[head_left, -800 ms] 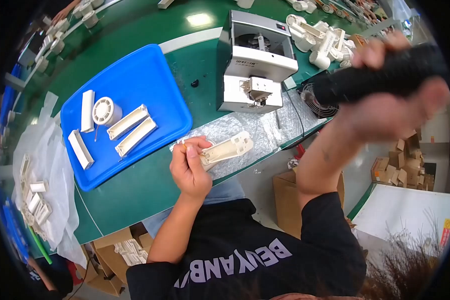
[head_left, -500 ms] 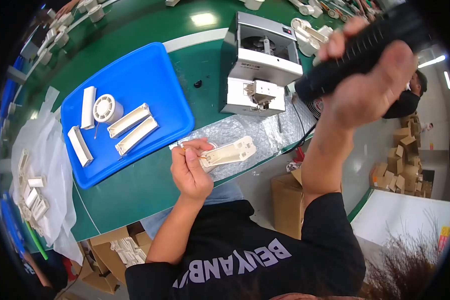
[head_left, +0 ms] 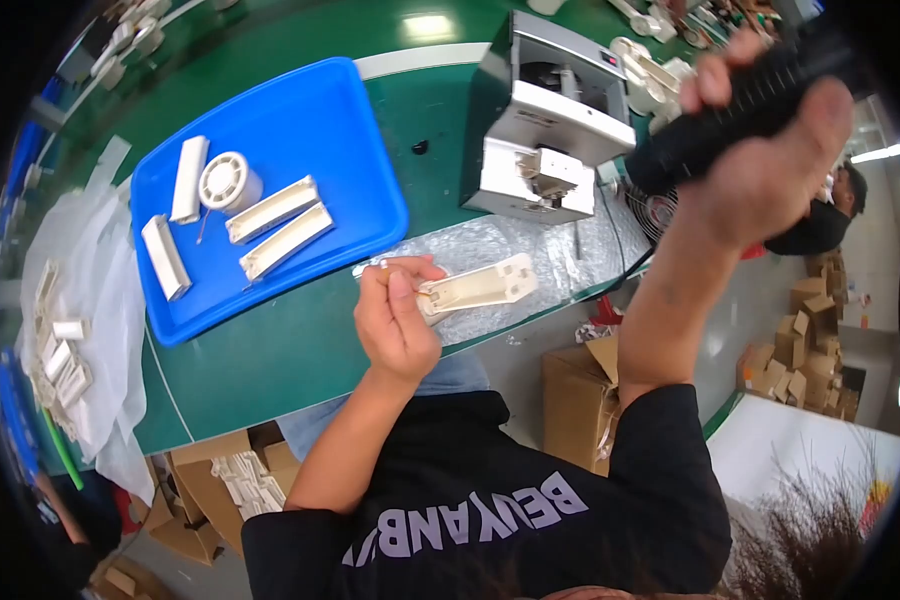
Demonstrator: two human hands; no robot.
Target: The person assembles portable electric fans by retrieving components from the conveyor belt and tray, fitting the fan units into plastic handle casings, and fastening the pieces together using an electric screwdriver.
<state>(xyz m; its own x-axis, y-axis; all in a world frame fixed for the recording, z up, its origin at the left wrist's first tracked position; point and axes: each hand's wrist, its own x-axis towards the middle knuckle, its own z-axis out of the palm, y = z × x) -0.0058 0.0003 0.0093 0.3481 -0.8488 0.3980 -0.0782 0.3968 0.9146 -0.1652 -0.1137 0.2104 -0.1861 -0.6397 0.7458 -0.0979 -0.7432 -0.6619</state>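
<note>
Near the table's front edge, my left hand [head_left: 400, 318] is closed on a white plastic handle shell [head_left: 482, 287], pinching its left end between thumb and fingers. The shell's hollow side faces up, and a thin orange-red wire shows by my fingertips. My right hand [head_left: 760, 175] is raised at the upper right, wrapped round a thick black ribbed electric screwdriver [head_left: 745, 110]. Its tip is not visible. Left of the shell lies a blue tray [head_left: 365, 190] with several white handle shells [head_left: 285, 242] and a round white fan head [head_left: 228, 183] trailing a wire.
A silver screw feeder [head_left: 550, 130] stands on the green table [head_left: 260, 380] beyond the shell. Bubble wrap [head_left: 570, 245] lies below it. Plastic sheeting [head_left: 100, 250] with white parts is at the left. Cardboard boxes [head_left: 575, 405] stand on the floor; another person [head_left: 820, 225] is at the right.
The view has shifted, so the tray and feeder appear higher and further right. My left hand still holds the shell; my right hand, with the screwdriver, appears slightly further right.
</note>
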